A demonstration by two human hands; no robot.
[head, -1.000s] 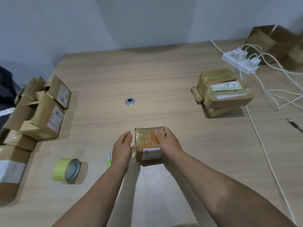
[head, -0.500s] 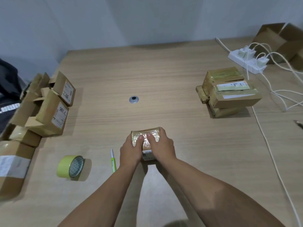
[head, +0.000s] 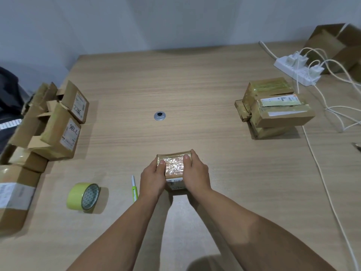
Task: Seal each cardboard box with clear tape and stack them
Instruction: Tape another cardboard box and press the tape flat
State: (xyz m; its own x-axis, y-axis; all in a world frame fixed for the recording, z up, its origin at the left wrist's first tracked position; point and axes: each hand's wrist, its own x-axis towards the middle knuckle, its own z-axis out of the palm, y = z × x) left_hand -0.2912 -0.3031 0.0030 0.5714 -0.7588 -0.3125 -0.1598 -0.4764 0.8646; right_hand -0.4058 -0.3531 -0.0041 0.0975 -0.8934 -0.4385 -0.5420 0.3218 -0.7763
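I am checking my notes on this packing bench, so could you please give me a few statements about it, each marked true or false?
1. The left hand and right hand both grip the small box. True.
2. A pen lies between the left hand and the tape roll. True.
3. The tape roll lies right of the small box. False: it stands left of it.
4. A stack of taped boxes stands near a power strip. True.
5. Nothing is plugged into the power strip. False: white plugs sit in it.
6. The small box rests on the stack of taped boxes. False: it rests on the table, apart from the stack.
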